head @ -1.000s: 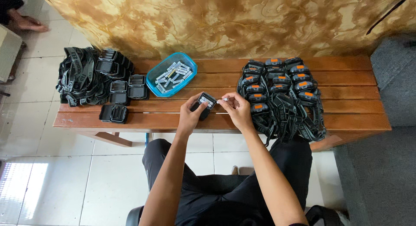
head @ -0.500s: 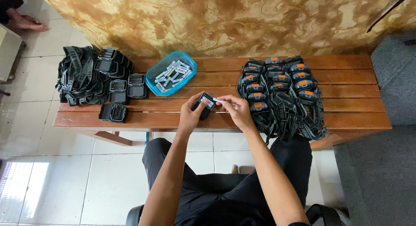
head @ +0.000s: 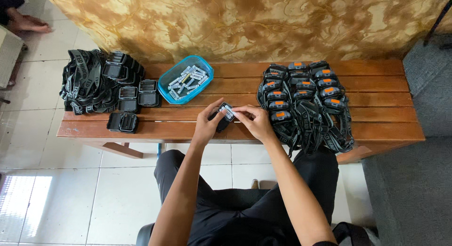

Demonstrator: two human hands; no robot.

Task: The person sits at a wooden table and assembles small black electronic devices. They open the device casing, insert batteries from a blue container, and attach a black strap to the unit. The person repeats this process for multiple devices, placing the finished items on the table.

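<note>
Holding unchanged: left hand grips black case | right hand pinching, possibly 1 battery

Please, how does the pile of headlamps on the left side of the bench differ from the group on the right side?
The left pile is a loose heap with tangled straps; the right group lies in neat rows. Several units beside the left pile lie open with dark, bare compartments; the right group shows closed housings with orange buttons. The left pile lies far from both hands; the right group lies next to the right hand. Both have dark straps and rest on the wooden bench.
</note>
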